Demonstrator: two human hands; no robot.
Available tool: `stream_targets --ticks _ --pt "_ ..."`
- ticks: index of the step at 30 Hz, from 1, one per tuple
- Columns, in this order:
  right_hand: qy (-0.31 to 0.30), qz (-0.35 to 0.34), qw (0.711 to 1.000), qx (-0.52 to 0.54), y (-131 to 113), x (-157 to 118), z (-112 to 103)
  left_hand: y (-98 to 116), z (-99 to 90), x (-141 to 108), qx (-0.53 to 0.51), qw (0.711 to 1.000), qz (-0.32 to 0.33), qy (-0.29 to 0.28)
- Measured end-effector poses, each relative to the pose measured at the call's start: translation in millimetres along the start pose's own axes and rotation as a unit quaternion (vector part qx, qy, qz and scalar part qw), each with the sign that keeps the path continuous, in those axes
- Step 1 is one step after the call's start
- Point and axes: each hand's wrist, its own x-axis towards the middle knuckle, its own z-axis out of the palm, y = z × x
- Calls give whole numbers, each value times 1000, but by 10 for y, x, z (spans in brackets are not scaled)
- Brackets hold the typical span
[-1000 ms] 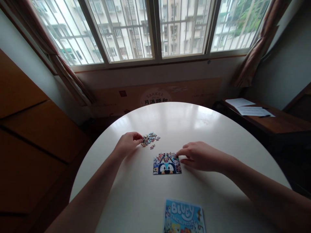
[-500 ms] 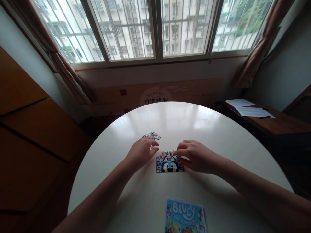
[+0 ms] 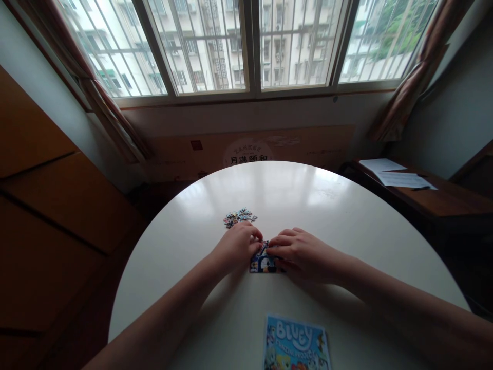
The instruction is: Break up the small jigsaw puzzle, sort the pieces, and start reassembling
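Observation:
On the white table a partly assembled jigsaw puzzle (image 3: 262, 266) lies flat, showing a blue cartoon dog's face. My left hand (image 3: 239, 245) is at its upper left edge, thumb and fingers bent together in a pinch; whatever is between the fingertips is too small to make out. From the other side my right hand (image 3: 298, 252) reaches over the puzzle, its fingers apart and resting on the top and right part, which they hide. Just beyond my left hand sits a heap of loose puzzle pieces (image 3: 241, 216).
A blue picture sheet with the word Bluey (image 3: 296, 344) lies near me on the round white table (image 3: 185, 210). At the right, papers (image 3: 404, 180) and a dark pen rest on a brown side table (image 3: 442, 200). A barred window is ahead.
My left hand has moved right and in to the puzzle's upper edge, its fingers drawing together. My right hand has shifted slightly left, covering more of the puzzle.

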Motion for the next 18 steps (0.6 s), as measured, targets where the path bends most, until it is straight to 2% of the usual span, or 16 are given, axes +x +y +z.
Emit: stream_targets --ticks 7,18 --pt "4 0 1000 -10 -11 6 8 68 -2 -24 6 1000 20 11" --pt "8 -8 1000 -7 -36 7 -9 38 -5 22 -27 1000 -16 -1"
